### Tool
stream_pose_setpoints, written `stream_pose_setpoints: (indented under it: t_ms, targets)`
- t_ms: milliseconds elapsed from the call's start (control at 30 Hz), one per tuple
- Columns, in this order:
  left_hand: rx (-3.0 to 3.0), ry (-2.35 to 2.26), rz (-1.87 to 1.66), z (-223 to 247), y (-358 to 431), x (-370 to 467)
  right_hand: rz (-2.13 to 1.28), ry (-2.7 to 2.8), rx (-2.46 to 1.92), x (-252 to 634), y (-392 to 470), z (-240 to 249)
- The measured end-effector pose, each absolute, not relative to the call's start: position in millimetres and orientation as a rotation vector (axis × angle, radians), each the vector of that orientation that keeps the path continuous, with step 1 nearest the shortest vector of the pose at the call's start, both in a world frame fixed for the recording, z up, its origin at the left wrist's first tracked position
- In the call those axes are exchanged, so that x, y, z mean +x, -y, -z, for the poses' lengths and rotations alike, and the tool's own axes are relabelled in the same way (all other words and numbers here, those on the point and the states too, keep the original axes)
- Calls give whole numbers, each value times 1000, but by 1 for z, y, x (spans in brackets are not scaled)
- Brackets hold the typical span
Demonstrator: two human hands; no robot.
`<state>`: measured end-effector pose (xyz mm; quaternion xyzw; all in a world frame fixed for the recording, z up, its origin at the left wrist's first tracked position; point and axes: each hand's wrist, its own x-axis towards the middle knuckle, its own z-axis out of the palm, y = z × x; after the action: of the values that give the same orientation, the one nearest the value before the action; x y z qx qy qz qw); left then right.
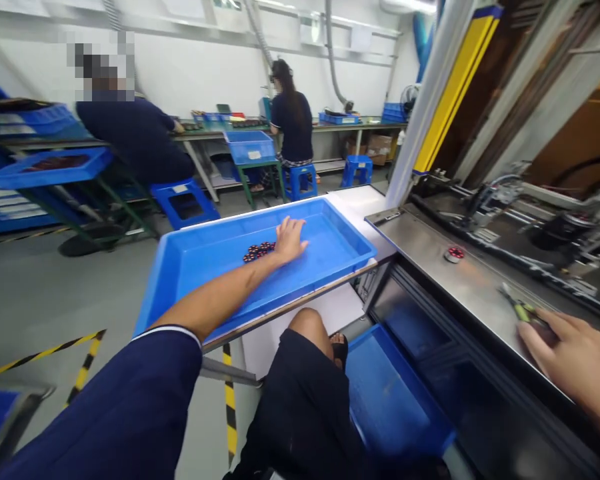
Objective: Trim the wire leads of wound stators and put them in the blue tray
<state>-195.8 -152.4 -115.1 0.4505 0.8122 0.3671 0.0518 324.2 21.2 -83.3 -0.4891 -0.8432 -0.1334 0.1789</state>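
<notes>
Left hand (291,240): within one blue tray (333,243), beside several dark round parts (253,253), exact count obscured; grasp cannot be determined. Right hand (570,350): gripping one green-handled tool (522,312) at one metal worktop (425,243) bearing one red-topped part (454,254)

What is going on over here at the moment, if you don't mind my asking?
A person has their left hand in a blue tray, beside a small cluster of dark round parts; whether it holds one cannot be told. The right hand has its fingers on a green-handled tool at the metal worktop, where a single red-topped round part sits farther back. Two co-workers are seated in the background.
</notes>
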Motion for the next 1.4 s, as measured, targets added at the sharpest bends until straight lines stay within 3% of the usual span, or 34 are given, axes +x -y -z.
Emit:
stream_pose_setpoints:
  t_ms: [167, 333, 500, 767, 967, 1200, 1400]
  targets:
    - [1750, -1981, -1196, 61, 48, -94, 333, 2401, -1423, 312, -14, 84]
    - [1678, -1612, -1055, 43, -29, -2, 315, 2416, -1410, 311, -9, 81]
    - [1566, -1373, -1000, 50, -33, 11, 295, 2419, -1425, 308, -7, 81]
    - [1683, -1373, -890, 56, -10, -10, 108, 2290, -1484, 294, 7, 80]
    - [1647, -1311, -1026, 59, -23, 16, 77, 2274, -1439, 296, 9, 80]
    - [1612, -1071, -1374, 60, 73, 50, -46, 2032, -1196, 294, 25, 56]
    - [1932, -743, -1835, 87, 197, 79, -492, 1871, -945, 289, 158, 77]
